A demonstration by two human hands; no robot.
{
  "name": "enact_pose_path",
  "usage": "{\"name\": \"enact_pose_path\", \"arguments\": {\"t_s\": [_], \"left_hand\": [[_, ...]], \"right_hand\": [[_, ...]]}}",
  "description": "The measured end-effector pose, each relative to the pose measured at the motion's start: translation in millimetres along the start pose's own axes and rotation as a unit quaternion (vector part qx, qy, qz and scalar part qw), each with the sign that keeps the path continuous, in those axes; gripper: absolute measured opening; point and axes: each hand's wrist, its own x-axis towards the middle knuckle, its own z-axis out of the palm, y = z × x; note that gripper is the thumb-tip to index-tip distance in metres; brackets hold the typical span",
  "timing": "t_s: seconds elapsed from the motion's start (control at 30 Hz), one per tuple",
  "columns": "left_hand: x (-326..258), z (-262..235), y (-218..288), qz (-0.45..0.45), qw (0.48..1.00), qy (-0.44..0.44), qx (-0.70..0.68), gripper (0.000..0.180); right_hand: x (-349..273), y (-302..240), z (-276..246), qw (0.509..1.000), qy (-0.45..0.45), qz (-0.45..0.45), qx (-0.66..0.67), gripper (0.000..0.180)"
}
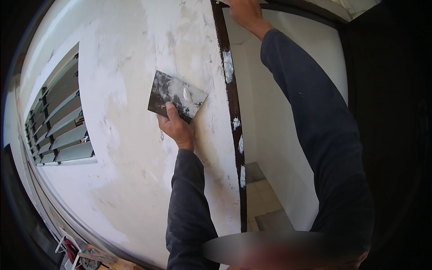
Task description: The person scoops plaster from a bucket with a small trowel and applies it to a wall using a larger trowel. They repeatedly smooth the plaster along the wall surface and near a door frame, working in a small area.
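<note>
My left hand grips a dark rectangular putty board, with the thumb on its face and the fingers behind. Whitish smears cover the board, and a small dab of white putty sits near its right side. At the top edge my right hand is raised beside the upper part of a dark brown door frame. Its fingers are mostly cut off by the picture edge, so what it holds does not show. White patches of filler mark the frame. The wall behind the board is patchy white and beige.
A louvred window with glass slats is set in the wall at left. Past the door frame lies a pale room with a tiled floor. At the lower left, a round container stands by a wooden surface.
</note>
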Motion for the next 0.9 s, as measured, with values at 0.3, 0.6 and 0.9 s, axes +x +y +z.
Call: {"name": "enact_pose_path", "arguments": {"t_s": [0.3,0.6,0.9], "left_hand": [[0.8,-3.0,-5.0,0.003,1.0,-0.003,0.013,0.03],[0.9,-2.3,-4.9,-0.014,1.0,0.004,0.003,0.032],[6.6,0.8,-0.7,-0.052,0.998,0.005,-0.042,0.032]], "right_hand": [[11.6,20.4,1.8,0.993,-0.12,-0.011,-0.006,0.026],[-2.5,36.8,-41.9,0.986,-0.155,0.027,0.049,0.028],[-85.0,45.5,-157.1,0.975,-0.135,0.071,0.16,0.038]]}}
